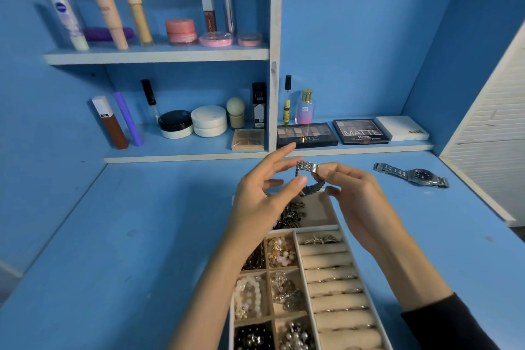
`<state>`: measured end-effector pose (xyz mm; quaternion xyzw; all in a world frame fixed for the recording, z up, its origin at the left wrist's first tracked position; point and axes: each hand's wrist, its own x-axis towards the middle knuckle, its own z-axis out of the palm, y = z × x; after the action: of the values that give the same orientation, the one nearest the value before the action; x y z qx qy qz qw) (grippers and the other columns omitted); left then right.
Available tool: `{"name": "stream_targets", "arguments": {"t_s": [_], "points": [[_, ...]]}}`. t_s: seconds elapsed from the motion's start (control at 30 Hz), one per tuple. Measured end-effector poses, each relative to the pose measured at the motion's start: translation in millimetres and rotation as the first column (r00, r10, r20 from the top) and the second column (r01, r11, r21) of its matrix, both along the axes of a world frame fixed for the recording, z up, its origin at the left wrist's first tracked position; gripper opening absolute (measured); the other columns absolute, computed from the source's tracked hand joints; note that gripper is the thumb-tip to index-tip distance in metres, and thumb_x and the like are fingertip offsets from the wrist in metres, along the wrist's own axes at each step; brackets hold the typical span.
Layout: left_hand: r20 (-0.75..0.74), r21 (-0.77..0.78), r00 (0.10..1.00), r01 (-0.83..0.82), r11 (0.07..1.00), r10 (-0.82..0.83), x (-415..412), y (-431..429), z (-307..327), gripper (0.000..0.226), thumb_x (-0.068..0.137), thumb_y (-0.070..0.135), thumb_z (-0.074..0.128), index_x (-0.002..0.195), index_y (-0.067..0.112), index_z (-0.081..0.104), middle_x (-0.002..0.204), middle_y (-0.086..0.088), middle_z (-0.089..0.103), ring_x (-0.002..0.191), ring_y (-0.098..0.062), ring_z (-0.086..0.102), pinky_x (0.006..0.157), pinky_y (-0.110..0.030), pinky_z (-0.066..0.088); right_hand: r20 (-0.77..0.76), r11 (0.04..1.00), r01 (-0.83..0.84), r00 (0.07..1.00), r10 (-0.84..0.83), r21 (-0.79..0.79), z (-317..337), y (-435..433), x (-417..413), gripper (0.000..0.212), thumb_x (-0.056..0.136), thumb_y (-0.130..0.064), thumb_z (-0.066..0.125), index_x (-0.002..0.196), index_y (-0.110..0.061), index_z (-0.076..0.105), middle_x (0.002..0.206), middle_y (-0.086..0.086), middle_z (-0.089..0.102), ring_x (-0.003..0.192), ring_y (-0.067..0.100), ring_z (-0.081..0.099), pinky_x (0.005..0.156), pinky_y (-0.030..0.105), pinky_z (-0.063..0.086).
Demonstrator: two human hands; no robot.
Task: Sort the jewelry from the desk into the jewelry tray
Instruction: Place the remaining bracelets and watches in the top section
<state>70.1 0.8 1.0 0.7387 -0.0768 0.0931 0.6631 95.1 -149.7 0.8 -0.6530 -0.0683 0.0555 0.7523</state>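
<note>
A silver link watch band [307, 167] hangs in the air above the far end of the beige jewelry tray [342, 239]. My right hand [355, 193] pinches it between thumb and fingers. My left hand [264, 196] touches the band with thumb and fingertips, the other fingers spread. The tray holds bead bracelets, pearls and chains in small compartments, and rings [324, 240] in padded rolls on its right side. A dark pile of jewelry [292, 214] lies in the far compartment. A second silver watch [412, 175] with a dark dial lies flat on the blue desk to the right.
Behind the hands, a low shelf carries eyeshadow palettes [306, 135], a white box [402, 128] and perfume bottles [304, 106]. Jars, tubes and compacts fill the left shelves. A white slatted panel [488, 128] stands at the right edge of the blue desk [127, 236].
</note>
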Motion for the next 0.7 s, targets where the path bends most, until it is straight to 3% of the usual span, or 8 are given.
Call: {"name": "stream_targets", "arguments": {"t_s": [0.07,0.2,0.3,0.37,0.43,0.5,0.63,0.7], "points": [[0.013,-0.003,1.000,-0.008,1.000,0.008,-0.1,-0.2,-0.7,0.041,0.081,0.017,0.069,0.114,0.039,0.060,0.099,0.010,0.069,0.096,-0.010,0.064,0.086,-0.027,0.050,0.007,0.999,-0.045,0.999,0.045,0.013,0.0,0.8,0.2,0.011,0.080,-0.021,0.061,0.071,-0.015,0.064,0.072,0.001,0.057,0.077,0.016,0.045,0.072,0.031,0.030],[0.036,-0.035,0.990,-0.132,0.991,0.133,1.5,3.4,-1.7,0.027,0.083,0.011,0.066,0.103,0.030,0.066,0.085,-0.004,0.069,0.078,-0.023,0.066,0.069,-0.033,0.053,-0.037,0.989,-0.116,0.992,0.120,0.088,2.1,0.1,2.1,0.012,0.079,-0.017,0.064,0.086,-0.008,0.062,0.065,0.001,0.052,0.066,0.014,0.053,0.067,0.025,0.041],[-0.041,-0.128,0.978,-0.210,0.969,0.207,5.0,8.2,-3.6,0.022,0.081,0.012,0.068,0.098,0.026,0.068,0.079,-0.007,0.071,0.074,-0.019,0.068,0.074,-0.033,0.054,-0.053,0.964,-0.239,0.968,0.246,0.120,-0.3,-6.4,3.6,0.055,0.063,0.003,0.069,0.113,-0.013,0.058,0.071,0.003,0.054,0.065,0.013,0.054,0.063,0.021,0.047],[-0.111,-0.175,0.968,-0.243,0.954,0.226,7.1,10.1,-6.1,0.019,0.079,0.014,0.071,0.094,0.024,0.069,0.080,-0.008,0.072,0.073,-0.017,0.069,0.077,-0.034,0.055,-0.017,0.958,-0.286,0.958,0.286,0.031,-2.5,-7.2,3.5,0.059,0.062,0.011,0.066,0.114,-0.016,0.056,0.077,0.003,0.052,0.065,0.011,0.053,0.062,0.019,0.047],[-0.181,-0.241,0.962,-0.245,0.939,0.204,8.7,11.6,-7.4,0.014,0.078,0.014,0.071,0.090,0.019,0.072,0.082,-0.012,0.071,0.068,-0.017,0.068,0.076,-0.035,0.056,0.058,0.965,-0.228,0.970,0.237,-0.128,-4.5,-4.8,3.0,0.048,0.068,0.015,0.069,0.103,-0.017,0.058,0.076,0.000,0.053,0.061,0.008,0.053,0.058,0.017,0.045],[-0.233,-0.306,0.959,-0.227,0.925,0.158,9.1,13.7,-6.2,0.013,0.077,0.012,0.070,0.091,0.014,0.072,0.085,-0.013,0.068,0.068,-0.016,0.066,0.072,-0.028,0.056,0.148,0.966,-0.125,0.976,0.161,-0.227,-5.4,-3.2,3.4,0.027,0.077,0.006,0.068,0.091,-0.015,0.061,0.066,-0.006,0.055,0.056,0.009,0.051,0.055,0.016,0.041],[-0.291,-0.427,0.956,-0.097,0.899,-0.035,7.1,16.9,-1.5,0.033,0.067,0.008,0.070,0.100,0.009,0.069,0.091,-0.008,0.071,0.080,-0.015,0.069,0.074,-0.022,0.056,0.184,0.978,-0.052,0.979,0.090,-0.200,-4.0,-6.9,5.3,0.003,0.082,-0.006,0.065,0.084,-0.008,0.064,0.058,0.002,0.062,0.055,0.017,0.054,0.053,0.021,0.044],[-0.305,-0.369,0.952,-0.078,0.926,-0.041,6.3,16.0,-2.2,0.034,0.067,0.009,0.072,0.100,0.013,0.068,0.093,-0.008,0.072,0.082,-0.016,0.070,0.077,-0.026,0.056,0.150,0.982,-0.049,0.986,0.078,-0.185,-4.1,-10.1,6.8,0.003,0.084,-0.005,0.062,0.087,-0.005,0.062,0.061,0.007,0.066,0.058,0.019,0.057,0.053,0.022,0.045]]}}
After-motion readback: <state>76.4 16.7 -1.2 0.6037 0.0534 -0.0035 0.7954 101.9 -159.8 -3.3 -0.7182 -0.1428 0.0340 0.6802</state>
